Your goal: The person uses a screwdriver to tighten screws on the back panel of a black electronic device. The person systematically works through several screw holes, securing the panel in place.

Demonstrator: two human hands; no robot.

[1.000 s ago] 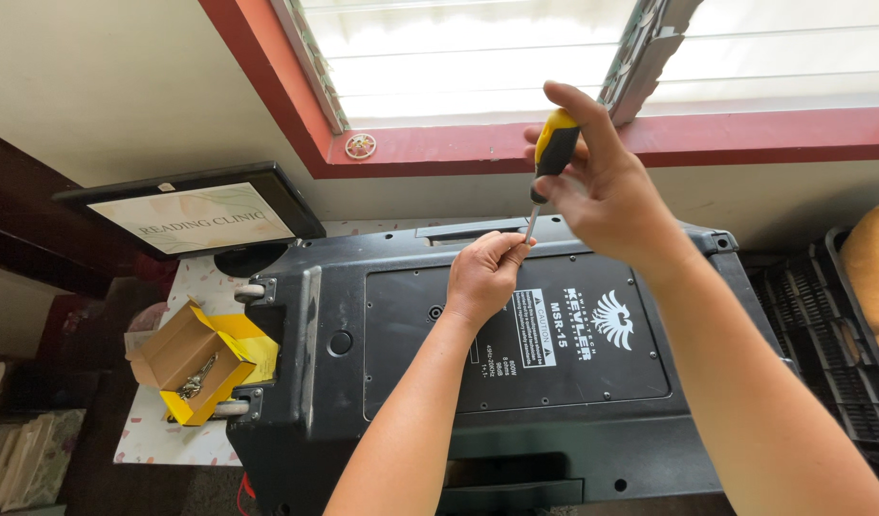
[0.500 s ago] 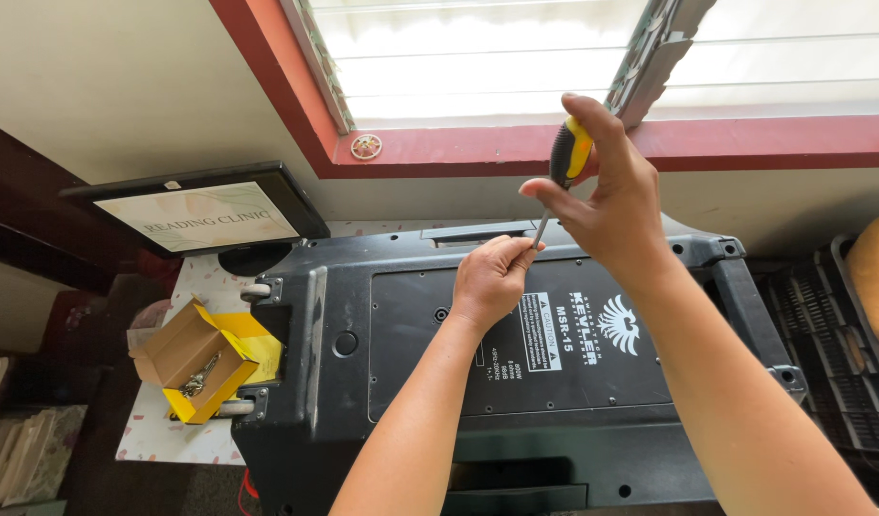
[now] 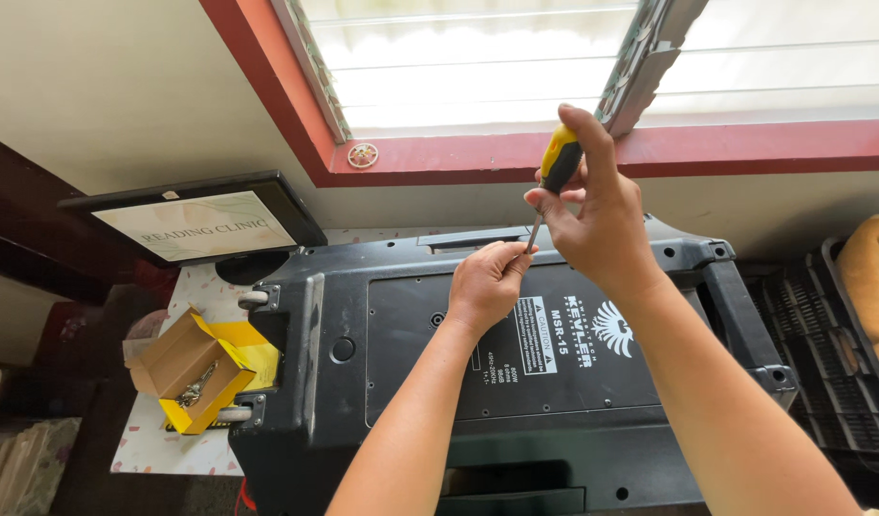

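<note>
since a second ago the right hand (image 3: pixel 602 215) has lifted a little with the screwdriver (image 3: pixel 554 177), and the left hand (image 3: pixel 487 285) has stayed at the same spot near the top edge of the black panel.

the right hand is closed around the yellow and black handle of the screwdriver, fingers wrapped over it, thumb up along the side. the thin metal shaft slants down and to the left toward the left hand. the left hand is curled, its fingertips pinched together right at the tip of the shaft; whether they hold a screw there cannot be told.

both hands work over a big black speaker cabinet (image 3: pixel 411 382) lying on its front, back panel up, with a white label near the middle. the screwdriver tip sits just above the panel's upper edge.

to the left, a small open yellow cardboard box (image 3: pixel 186 377) rests on a pale table, holding bits of metal hardware. behind it stands a dark framed sign (image 3: pixel 195 225). a red window frame (image 3: pixel 707 148) runs across the wall above. a black plastic crate (image 3: pixel 822 354) sits on the right.
</note>
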